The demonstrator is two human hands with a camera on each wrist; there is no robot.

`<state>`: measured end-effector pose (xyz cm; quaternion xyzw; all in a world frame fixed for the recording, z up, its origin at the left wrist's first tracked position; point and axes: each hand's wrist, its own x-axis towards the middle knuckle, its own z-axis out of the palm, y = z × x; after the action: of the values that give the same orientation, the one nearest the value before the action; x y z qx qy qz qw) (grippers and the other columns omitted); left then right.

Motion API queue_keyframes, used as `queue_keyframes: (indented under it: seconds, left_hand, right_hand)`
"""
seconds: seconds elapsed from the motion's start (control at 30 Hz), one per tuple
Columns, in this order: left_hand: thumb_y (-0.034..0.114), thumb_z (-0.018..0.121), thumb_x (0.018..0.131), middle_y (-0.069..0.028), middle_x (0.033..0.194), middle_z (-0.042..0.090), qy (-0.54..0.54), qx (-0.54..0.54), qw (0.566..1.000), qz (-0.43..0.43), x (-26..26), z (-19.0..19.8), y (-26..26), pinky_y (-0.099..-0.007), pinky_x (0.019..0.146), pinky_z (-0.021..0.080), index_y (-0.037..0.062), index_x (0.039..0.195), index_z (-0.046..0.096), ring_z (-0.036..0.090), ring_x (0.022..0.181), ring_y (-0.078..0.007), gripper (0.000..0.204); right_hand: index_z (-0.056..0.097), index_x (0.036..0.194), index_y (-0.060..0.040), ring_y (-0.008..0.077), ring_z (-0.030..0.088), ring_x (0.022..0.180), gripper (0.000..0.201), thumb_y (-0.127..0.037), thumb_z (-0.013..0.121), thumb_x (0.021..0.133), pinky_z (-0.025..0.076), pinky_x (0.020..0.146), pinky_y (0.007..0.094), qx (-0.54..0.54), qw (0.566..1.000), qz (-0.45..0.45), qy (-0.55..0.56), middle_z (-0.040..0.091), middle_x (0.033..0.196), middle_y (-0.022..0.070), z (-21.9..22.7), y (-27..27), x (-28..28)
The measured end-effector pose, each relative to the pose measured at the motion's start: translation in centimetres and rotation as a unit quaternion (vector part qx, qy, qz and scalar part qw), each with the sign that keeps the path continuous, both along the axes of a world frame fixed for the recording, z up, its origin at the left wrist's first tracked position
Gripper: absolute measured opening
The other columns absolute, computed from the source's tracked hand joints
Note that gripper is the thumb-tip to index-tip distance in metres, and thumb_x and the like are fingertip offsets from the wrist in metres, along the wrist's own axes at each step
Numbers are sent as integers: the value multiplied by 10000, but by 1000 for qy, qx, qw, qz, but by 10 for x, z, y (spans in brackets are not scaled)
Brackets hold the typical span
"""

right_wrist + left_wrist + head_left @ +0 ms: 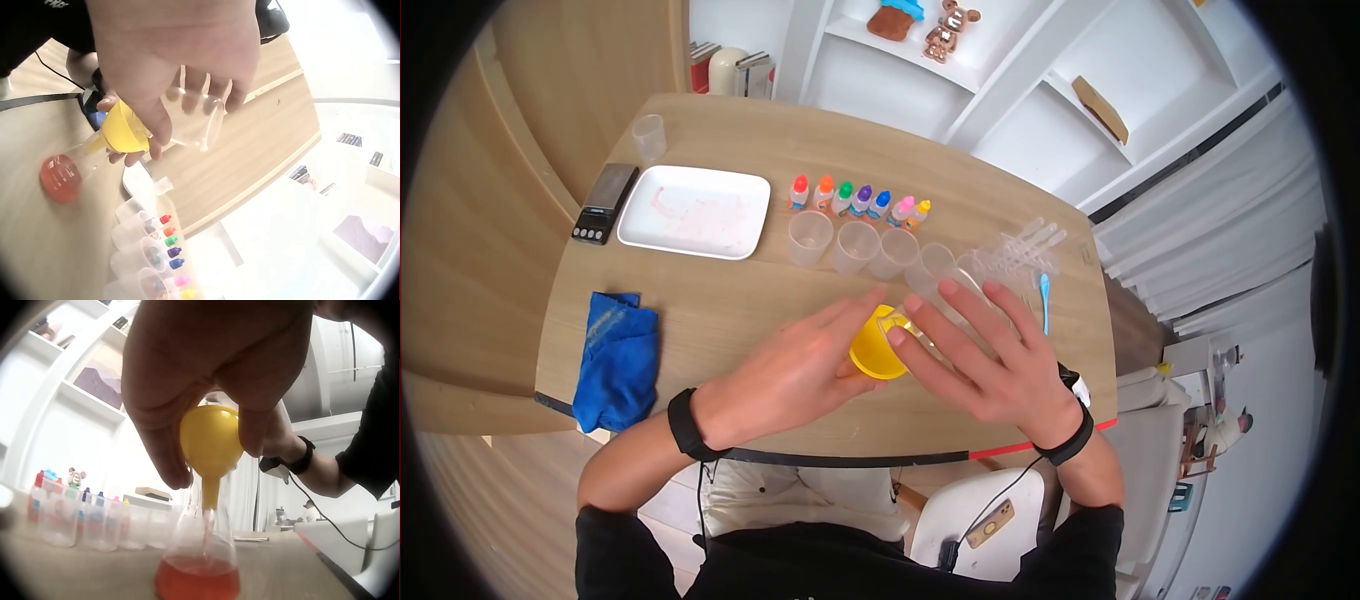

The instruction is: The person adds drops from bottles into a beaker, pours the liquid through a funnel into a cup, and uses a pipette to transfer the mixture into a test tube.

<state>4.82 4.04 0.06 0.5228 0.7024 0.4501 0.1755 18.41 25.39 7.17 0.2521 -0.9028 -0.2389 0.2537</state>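
My left hand [785, 370] grips a yellow funnel [211, 440] between thumb and fingers. The funnel's spout sits in the neck of a conical flask [215, 540], which stands upright on the table. Red liquid [200, 578] fills the flask's bottom, and a thin stream drops from the spout into it. Above the funnel, my right hand [990, 370] holds a clear beaker [199, 119], tipped with its mouth toward the funnel. In the head view the flask is hidden beneath the funnel and hands.
Beyond the hands stand several frosted plastic cups [858, 248] and a row of dye bottles [862, 203]. Clear droppers [1025, 250] and a blue stick [1045, 300] lie right. At left are a white tray [750, 215], a scale [608, 190] and a blue cloth [615, 365].
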Motion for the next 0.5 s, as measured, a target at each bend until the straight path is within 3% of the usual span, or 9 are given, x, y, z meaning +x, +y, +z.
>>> queue_keyframes:
  seconds: [0.37, 0.5]
  left_hand:
    - [175, 878, 915, -244, 1561, 567, -9, 9, 1000, -12, -1, -3, 1, -474, 1113, 538, 3, 1615, 416, 597, 1377, -460, 856]
    - [140, 877, 893, -267, 1472, 586, -16, 24, 1000, -6, 4, 4, -2, -488, 1037, 558, 14, 1641, 359, 627, 1299, -474, 919]
  right_hand:
    - [712, 1421, -219, 268, 616, 1368, 430, -175, 655, 997, 491, 1168, 513, -15, 1000, -7, -19, 658, 1450, 18, -1, 5, 1]
    - [676, 1461, -148, 281, 629, 1336, 611, -103, 808, 866, 499, 1134, 488, -240, 964, -52, -100, 675, 1452, 43, 1, 13, 0]
